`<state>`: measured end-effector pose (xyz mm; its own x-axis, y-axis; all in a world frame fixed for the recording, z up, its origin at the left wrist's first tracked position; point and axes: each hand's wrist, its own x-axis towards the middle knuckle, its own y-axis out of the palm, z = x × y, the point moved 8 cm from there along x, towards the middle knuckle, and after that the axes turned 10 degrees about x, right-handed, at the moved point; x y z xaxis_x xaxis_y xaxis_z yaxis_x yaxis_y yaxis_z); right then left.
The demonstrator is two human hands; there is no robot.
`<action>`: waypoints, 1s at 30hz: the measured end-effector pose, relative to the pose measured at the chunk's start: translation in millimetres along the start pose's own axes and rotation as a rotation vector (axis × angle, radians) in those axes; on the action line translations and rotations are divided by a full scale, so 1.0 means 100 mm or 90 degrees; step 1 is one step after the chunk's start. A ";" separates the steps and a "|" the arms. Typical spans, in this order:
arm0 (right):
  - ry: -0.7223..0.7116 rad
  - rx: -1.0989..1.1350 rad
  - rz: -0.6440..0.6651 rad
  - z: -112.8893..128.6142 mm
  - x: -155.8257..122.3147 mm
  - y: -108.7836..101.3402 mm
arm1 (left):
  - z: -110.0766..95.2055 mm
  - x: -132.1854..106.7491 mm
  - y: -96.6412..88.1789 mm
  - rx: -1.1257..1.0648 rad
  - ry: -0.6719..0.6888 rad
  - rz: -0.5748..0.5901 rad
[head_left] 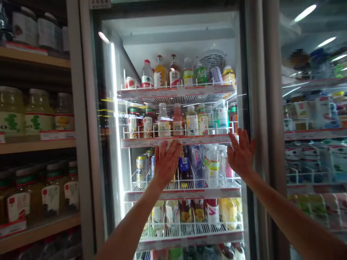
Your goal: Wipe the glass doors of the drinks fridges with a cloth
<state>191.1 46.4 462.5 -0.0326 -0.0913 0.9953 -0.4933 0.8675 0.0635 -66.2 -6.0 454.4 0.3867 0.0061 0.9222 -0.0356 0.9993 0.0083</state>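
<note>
Reaching into a lit refrigerated display cooler, both arms extend forward at shoulder height or slightly below. The left hand sits at 6 o'clock from the view centre, with its fingers narrowly spaced and lying over a pale item at the front of the middle shelf's red-labelled rim. Whether those fingers grip the item cannot be determined, and its exact type is hidden. The right hand sits at 3 o'clock, with fingers spread wide and holding nothing visible, near the cooler's right door frame. Below the left hand stand canned drinks, a blue bottle and a clear bottle with a green label, in wire racks. Risk assessment: bottles on the tiers are closely packed, so contact from a hand or wrist could tip neighbouring items. Any pale item pulled across the wire front could snag, and condensation could reduce finger friction. Wooden shelves of jars at 9 o'clock are a breakage hazard if an elbow swings wide.
</note>
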 end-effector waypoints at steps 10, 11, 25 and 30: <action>0.003 -0.002 0.000 0.00 0.00 0.00 | 0.90 0.11 -0.13 0.032 -0.304 -0.088; 0.002 0.003 0.000 0.00 0.00 0.01 | 0.63 0.17 -0.09 0.029 -0.238 -0.066; -0.081 0.013 -0.009 0.12 -0.01 -0.03 | 0.78 0.42 -0.08 0.038 -0.270 -0.087; -0.120 0.026 -0.001 0.13 -0.02 -0.03 | -0.27 0.44 0.06 0.026 0.140 -0.024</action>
<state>181.1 37.4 459.8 -0.1930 -0.1860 0.9634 -0.5284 0.8470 0.0577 -24.2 0.8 484.5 0.5795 -0.0188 0.8148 -0.0527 0.9968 0.0605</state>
